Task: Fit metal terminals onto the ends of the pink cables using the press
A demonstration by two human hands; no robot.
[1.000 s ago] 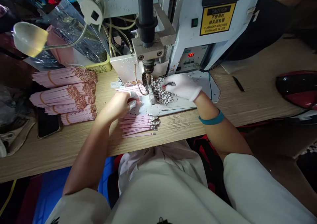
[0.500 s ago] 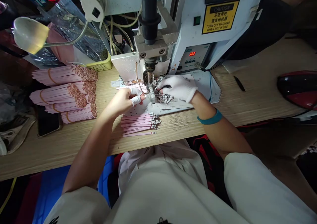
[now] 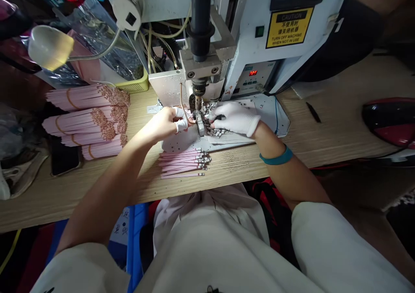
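Note:
My left hand (image 3: 167, 122), bare with white finger cots, is pinched just left of the machine's tip (image 3: 197, 103); what it grips is too small to name. My right hand (image 3: 236, 118), in a white glove, rests with fingers closed on a heap of small metal parts (image 3: 215, 131) right of the tip. A loose stack of pink strips with metal ends (image 3: 183, 163) lies on the wooden bench (image 3: 227, 167) below my hands.
Banded bundles of pink strips (image 3: 87, 120) are stacked at the left beside a phone (image 3: 65, 159). A gooseneck lamp (image 3: 50, 46) hangs upper left. The machine body with a yellow caution label (image 3: 288, 27) fills the back. A red and black object (image 3: 389, 120) sits right.
My left hand has moved up and right from the strips to the machine's tip. My right hand slid slightly left over the metal parts.

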